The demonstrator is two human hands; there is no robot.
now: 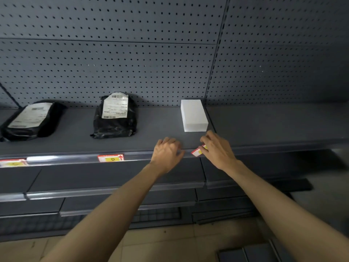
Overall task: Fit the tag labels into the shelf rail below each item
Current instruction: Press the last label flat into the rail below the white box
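Note:
A white box [194,115] stands on the grey shelf [154,129], right of a black parcel [114,116] and another black parcel [31,120]. My right hand [217,148] pinches a red and white tag label [197,151] at the clear shelf rail [75,159], just below the white box. Beside it on the rail's edge rests my left hand [166,152], fingers curled against the rail and holding nothing that I can see. A fitted label [110,158] sits in the rail under the middle parcel, and another label [12,163] under the left parcel.
A pegboard back wall [132,63] rises behind the shelf. Lower grey shelves [94,188] step out below the rail. To the right is a second shelf bay [273,121]. Tiled floor [170,242] lies beneath, with dark panels [255,252] at the bottom right.

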